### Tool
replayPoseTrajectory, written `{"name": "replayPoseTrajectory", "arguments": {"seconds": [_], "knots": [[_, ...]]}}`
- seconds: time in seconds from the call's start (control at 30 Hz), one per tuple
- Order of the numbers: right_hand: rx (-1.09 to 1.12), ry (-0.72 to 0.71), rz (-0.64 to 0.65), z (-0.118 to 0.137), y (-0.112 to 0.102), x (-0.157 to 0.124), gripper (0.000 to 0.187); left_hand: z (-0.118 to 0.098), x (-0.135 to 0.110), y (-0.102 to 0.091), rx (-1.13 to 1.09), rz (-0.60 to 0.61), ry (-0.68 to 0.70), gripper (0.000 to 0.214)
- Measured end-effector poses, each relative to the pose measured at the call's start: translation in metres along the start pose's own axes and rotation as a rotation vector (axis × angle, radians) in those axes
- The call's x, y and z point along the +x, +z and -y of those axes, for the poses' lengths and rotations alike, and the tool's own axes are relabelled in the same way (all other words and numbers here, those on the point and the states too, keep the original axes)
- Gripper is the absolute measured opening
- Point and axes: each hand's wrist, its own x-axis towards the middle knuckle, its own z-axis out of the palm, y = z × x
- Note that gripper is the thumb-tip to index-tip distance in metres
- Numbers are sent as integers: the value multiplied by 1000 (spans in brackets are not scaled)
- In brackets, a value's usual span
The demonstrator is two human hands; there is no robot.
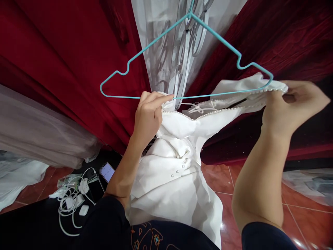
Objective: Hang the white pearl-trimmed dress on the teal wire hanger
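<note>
A white dress [179, 198] with a pearl-beaded top edge and small buttons hangs down in front of me. Above it is a turquoise wire hanger [221, 38], its hook running out of view at the top. My left hand [149, 113] is closed on the dress's beaded edge, beside the hanger's bottom bar; whether it also grips the bar is hard to see. Out to the right, my right hand [288, 104] pinches the far end of the beaded edge, stretching it sideways past the hanger's right corner. White cords show inside the opened top.
Dark red curtains [65, 52] fall on both sides, with a white ornate metal frame [183, 66] between them. At lower left, a phone [107, 172] and tangled white cables [69, 205] lie on a black surface. The floor has reddish tiles [218, 177].
</note>
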Motion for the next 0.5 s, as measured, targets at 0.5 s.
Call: {"name": "replayPoseTrajectory", "arguments": {"seconds": [0.5], "knots": [[344, -345, 628, 149, 5, -80, 24, -4, -2, 11, -75, -23, 15, 39]]}}
